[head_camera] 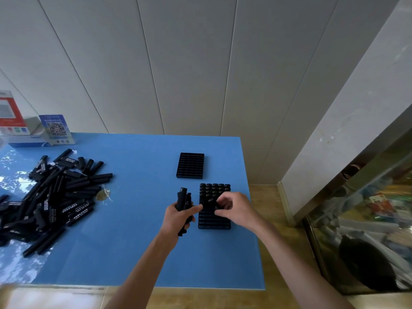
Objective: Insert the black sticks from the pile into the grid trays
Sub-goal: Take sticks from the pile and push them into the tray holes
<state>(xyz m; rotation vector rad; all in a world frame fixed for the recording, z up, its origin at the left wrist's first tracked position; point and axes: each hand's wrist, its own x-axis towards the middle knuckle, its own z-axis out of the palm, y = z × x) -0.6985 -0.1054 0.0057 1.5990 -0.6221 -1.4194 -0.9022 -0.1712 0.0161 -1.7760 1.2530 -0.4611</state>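
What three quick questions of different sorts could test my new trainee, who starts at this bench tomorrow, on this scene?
1. True or false: the far grid tray already holds sticks.
2. What does the left hand grip?
A. a bundle of black sticks
B. a tray
C. nothing
3. Fill in: the right hand works over the ___ grid tray.

Key: 1 false, its cells look empty; 2 A; 3 near, the tray with its far rows filled.

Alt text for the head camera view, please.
A person's right hand sets a black stick into a partly filled grid tray on a blue table, while the left hand grips a bundle of sticks. An empty tray lies behind; a stick pile lies left.
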